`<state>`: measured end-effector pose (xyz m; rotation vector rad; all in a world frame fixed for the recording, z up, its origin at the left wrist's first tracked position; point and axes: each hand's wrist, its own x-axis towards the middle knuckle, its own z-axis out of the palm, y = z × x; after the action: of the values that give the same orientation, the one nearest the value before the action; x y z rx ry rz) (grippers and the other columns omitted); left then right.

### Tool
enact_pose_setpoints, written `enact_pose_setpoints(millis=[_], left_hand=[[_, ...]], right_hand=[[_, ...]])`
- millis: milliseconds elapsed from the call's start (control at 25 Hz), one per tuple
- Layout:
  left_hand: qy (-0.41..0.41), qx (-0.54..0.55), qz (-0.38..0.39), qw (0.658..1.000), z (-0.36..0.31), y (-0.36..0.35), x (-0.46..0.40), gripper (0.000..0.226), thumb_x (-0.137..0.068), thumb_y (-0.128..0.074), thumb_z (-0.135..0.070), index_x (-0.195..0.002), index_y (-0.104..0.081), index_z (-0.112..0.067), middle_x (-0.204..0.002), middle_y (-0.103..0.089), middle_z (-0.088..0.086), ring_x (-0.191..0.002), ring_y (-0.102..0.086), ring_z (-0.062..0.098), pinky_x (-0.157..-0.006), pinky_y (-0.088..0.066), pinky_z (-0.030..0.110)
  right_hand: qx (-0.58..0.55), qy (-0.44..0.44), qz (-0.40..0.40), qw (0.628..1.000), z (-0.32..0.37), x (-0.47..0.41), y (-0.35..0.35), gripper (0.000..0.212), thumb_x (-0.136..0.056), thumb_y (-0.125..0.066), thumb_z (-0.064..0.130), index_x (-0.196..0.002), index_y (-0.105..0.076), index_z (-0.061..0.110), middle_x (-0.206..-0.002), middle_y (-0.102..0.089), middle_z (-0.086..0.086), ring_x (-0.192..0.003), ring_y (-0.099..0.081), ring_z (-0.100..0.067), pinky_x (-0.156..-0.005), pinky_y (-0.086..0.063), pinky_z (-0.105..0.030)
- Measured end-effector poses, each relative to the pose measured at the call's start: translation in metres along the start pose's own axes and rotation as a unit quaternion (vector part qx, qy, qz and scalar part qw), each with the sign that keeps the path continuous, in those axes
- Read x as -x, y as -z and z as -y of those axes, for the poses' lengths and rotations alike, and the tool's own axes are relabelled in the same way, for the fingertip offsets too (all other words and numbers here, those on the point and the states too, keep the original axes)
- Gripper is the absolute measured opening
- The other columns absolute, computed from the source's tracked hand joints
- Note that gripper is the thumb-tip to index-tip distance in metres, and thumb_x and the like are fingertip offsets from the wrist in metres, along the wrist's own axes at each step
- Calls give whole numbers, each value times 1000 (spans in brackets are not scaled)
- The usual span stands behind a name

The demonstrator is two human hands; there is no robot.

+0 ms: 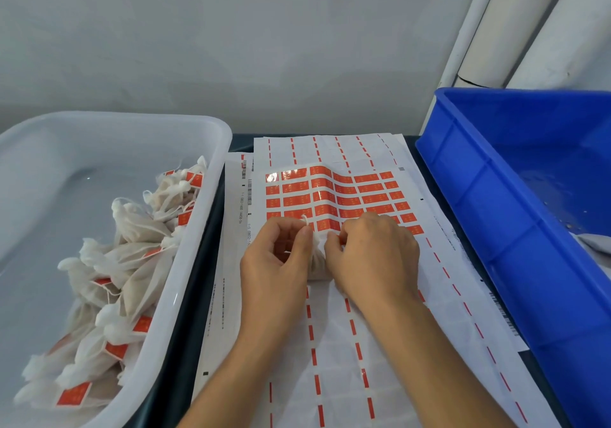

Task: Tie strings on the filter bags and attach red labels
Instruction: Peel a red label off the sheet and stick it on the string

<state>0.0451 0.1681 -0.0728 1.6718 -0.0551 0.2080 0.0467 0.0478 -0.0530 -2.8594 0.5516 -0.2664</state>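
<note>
Both hands pinch one filter bag (pixel 318 264) at centre: left hand (pixel 279 255) and right hand (pixel 370 252) grip its gathered neck and string; soft, light, crushable, best held at the neck; red labels (pixel 330 196) at 12 o'clock

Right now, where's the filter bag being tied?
Head view, centre: the filter bag sits between the left hand and right hand, on the label sheet, with the white tub to its left and the blue crate to its right.
</note>
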Motion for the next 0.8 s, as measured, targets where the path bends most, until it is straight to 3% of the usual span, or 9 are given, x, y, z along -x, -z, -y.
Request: enact_pose_setpoints(millis=[440, 800], left_hand=[[9, 1, 2, 1000, 0, 1, 0, 10, -101, -66, -29, -93, -68, -34, -95, -73, -21, -96, -71, 2, -74, -54, 8], [16, -5, 4, 1000, 2, 1, 0, 10, -101, -66, -30, -95, -69, -36, -96, -73, -22, -95, -71, 2, -72, -56, 9]], right_hand=[[-26, 17, 12, 999, -8, -2, 2, 41, -98, -50, 61, -114, -70, 29, -107, -72, 8, -84, -67, -15, -90, -59, -32], [-5, 44, 14, 999, -12, -5, 3, 40, -99, -52, 57, -124, -67, 29, -117, -71, 8, -93, -68, -15, -97, -55, -30]])
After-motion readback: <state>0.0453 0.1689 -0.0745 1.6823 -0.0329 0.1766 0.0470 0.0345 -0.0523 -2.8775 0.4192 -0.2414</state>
